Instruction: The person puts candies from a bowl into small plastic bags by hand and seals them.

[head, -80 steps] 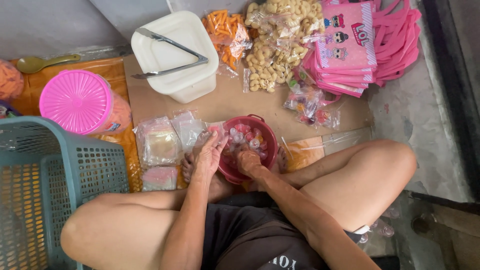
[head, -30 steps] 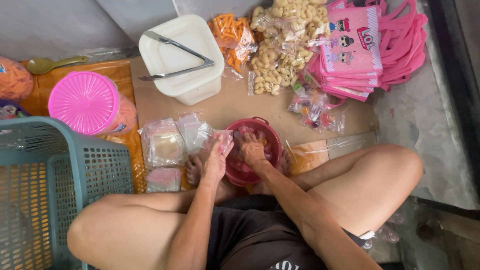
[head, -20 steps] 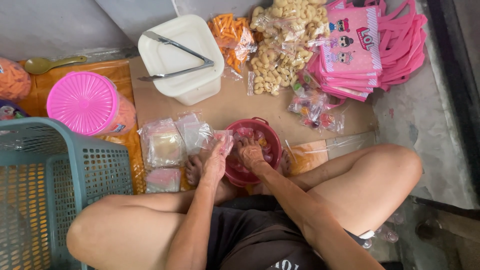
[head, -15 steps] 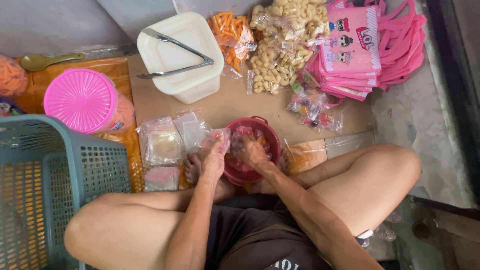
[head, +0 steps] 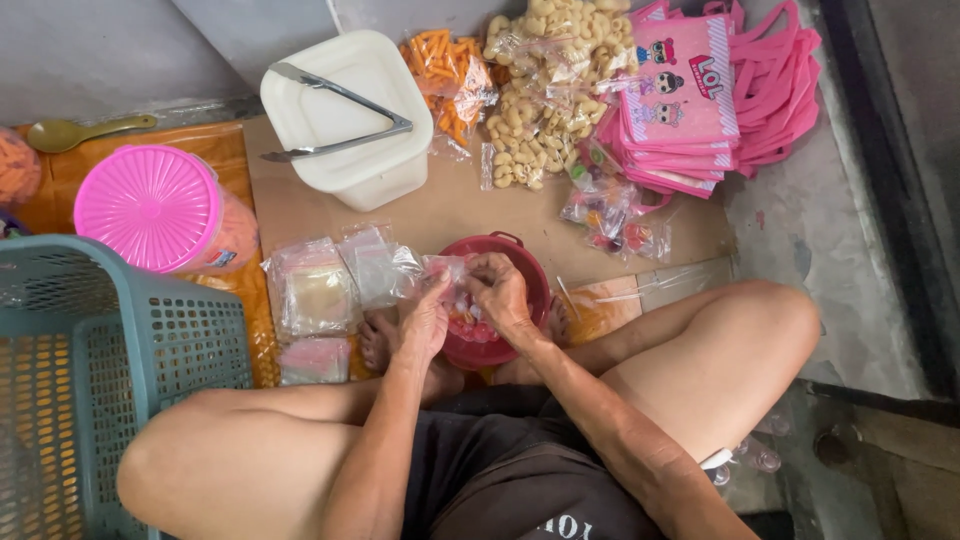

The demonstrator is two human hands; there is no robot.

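Near the centre of the frame, both hands meet over a red bowl (head: 520, 262) of small sweets. The left hand (head: 425, 322) pinches a small clear bag (head: 447, 268) at its mouth, seemingly keeping it open above the bowl so nothing spills. The right hand (head: 500, 290) curls its fingers at the same bag; whether it grips a sweet or just the plastic is hard to tell. Just left lie more clear bags (head: 335, 285), stacked within reach. Upper centre, metal tongs (head: 340, 125) rest on a white lidded tub (head: 350, 115). A pink-lidded jar (head: 150, 205) stands at left.
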